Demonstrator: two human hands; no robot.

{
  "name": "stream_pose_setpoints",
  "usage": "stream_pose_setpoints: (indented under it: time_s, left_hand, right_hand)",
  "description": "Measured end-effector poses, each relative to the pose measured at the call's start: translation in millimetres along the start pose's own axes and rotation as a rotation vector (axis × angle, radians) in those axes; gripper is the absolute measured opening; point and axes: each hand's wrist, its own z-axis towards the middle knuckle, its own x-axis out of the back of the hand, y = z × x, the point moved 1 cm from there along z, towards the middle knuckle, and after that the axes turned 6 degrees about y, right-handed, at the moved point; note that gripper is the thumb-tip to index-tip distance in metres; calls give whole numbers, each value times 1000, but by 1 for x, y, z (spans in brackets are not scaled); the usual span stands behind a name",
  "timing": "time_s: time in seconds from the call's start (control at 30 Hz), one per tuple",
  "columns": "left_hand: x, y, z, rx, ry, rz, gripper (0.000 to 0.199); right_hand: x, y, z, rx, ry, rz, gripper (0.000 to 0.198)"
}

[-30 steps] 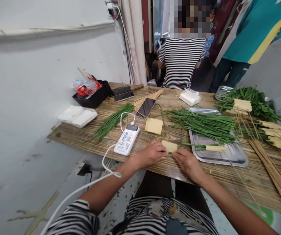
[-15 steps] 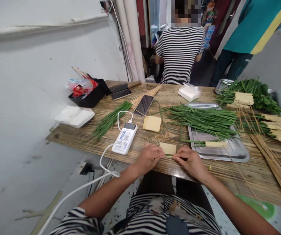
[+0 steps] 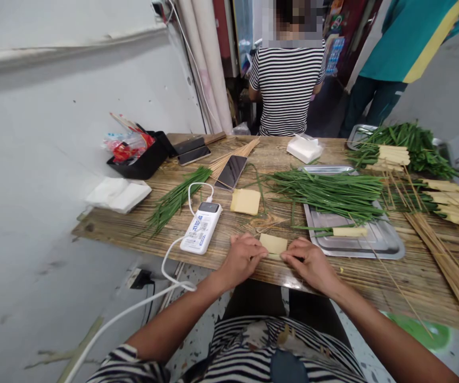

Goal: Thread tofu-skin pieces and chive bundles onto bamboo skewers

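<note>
Wooden tabletop (image 3: 225, 227): skewered rolls (image 3: 453, 199) finished at right, another roll (image 3: 350, 232) on tray (image 3: 357, 248), stacked sheets (image 3: 245, 202) still flat, single sheet (image 3: 273, 243) pinched along near edge by left hand (image 3: 244, 258) and right hand (image 3: 309, 264).

Lying on the table (image 3: 107, 226), a white power bank (image 3: 201, 230) with a white cable (image 3: 109, 324) plugged in; beyond it, two phones (image 3: 230, 172), both dark-screened. Farther left, a black box (image 3: 145, 162) holding red and clear packaging (image 3: 122, 151), with a stack of white tissues (image 3: 117, 194) near it. Toward the far edge, a white packet (image 3: 304, 148) in clear plastic. Low on the wall (image 3: 73, 255), a black plug (image 3: 140, 279). Past the table, a person in a striped shirt (image 3: 287, 88), back turned, and another in teal and yellow (image 3: 409, 42).
</note>
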Motion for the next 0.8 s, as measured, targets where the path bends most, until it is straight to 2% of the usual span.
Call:
stream_pose_setpoints:
  time_s: [0.17,0.27,0.37,0.5,0.67,0.8]
  left_hand:
    - [2,-1,9,30,-100,-29,27]
    - [4,-1,15,20,-172,-40,27]
    - [6,0,18,20,-188,-43,27]
    - [7,2,18,16,-192,-49,28]
    - [6,0,16,34,-180,-49,23]
    - [6,-2,15,58,-180,-64,21]
  right_hand:
    - [-1,-5,-5,70,56,-68,32]
    - [-2,-12,-9,99,74,-184,29]
    - [-8,-20,-13,174,94,-344,21]
    - [-21,-23,-17,268,118,-459,22]
    - [-27,-17,-15,262,87,-447,19]
    - [-24,-14,-8,212,74,-298,22]
